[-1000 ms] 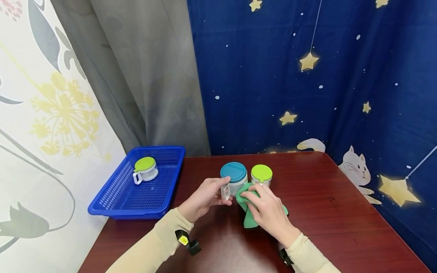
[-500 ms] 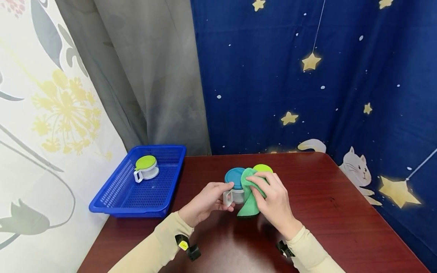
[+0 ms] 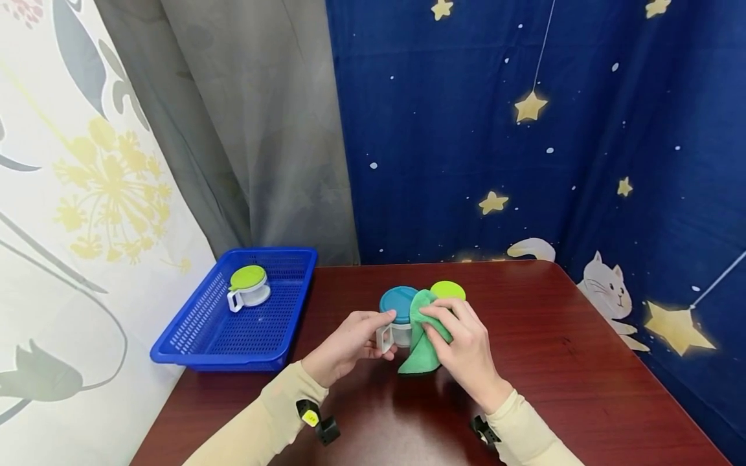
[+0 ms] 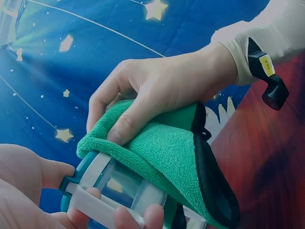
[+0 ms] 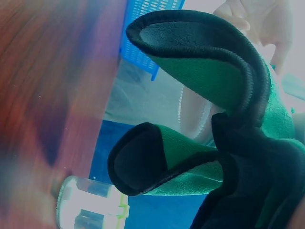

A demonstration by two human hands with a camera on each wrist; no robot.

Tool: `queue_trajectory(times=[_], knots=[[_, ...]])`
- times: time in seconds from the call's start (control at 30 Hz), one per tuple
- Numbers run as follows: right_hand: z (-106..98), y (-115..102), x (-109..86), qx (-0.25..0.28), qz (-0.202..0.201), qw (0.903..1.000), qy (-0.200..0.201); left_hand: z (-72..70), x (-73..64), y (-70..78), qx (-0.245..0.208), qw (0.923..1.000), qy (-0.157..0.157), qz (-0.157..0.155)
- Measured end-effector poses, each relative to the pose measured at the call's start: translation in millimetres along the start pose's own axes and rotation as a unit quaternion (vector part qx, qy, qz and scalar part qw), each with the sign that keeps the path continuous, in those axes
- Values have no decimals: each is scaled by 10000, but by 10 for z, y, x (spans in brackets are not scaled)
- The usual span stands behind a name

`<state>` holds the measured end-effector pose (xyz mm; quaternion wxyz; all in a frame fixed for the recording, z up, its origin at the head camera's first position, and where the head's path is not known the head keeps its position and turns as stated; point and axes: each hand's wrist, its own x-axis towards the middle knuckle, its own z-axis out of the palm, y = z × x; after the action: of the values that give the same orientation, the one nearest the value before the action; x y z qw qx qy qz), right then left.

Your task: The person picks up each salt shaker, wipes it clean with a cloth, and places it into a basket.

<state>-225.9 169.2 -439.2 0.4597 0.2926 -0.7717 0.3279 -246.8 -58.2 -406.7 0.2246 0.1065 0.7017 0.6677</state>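
Blue cloth (image 3: 431, 142) with yellow stars hangs across the upper right of the head view, next to a gray curtain (image 3: 291, 162). Below is my shiny red-brown worktop (image 3: 559, 349). Near the middle of the frame is a see-through jar (image 3: 402, 334) with a blue lid (image 3: 398, 301) and a white handle (image 3: 383, 338). My left grip (image 3: 351, 340) holds it, with my thumb at the edge of the lid and my fingers around the handle. I can't tell if the jar's bottom touches the worktop. My right grip (image 3: 466, 340) pinches a soft green rag (image 3: 422, 353) with black edges, and the rag lies against the jar's right side. Just behind my right grip is a jar with a bright green lid (image 3: 448, 290). It stands up on the worktop. At the left of the frame sits a blue basket (image 3: 233, 361) with little holes. One more green-lidded jar (image 3: 254, 295) is inside it.
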Motion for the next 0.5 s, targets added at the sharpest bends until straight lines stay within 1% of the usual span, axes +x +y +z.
queue_trajectory(times=[0.1,0.17,0.33,0.4,0.5], knots=[[52,39,-63,13,102,9999,56,-26,14,-4,-62,10000,20,-27],[94,70,-123,-30,197,9998,19,-44,23,-1,-94,9999,86,-20],[176,133,-278,-311,401,9980,-379,-91,43,10,-59,9993,373,52],[190,145,-310,-366,458,9971,-494,-102,46,13,-23,9990,431,76],[213,138,-325,-303,565,9963,-581,-117,29,17,29,9989,461,117]])
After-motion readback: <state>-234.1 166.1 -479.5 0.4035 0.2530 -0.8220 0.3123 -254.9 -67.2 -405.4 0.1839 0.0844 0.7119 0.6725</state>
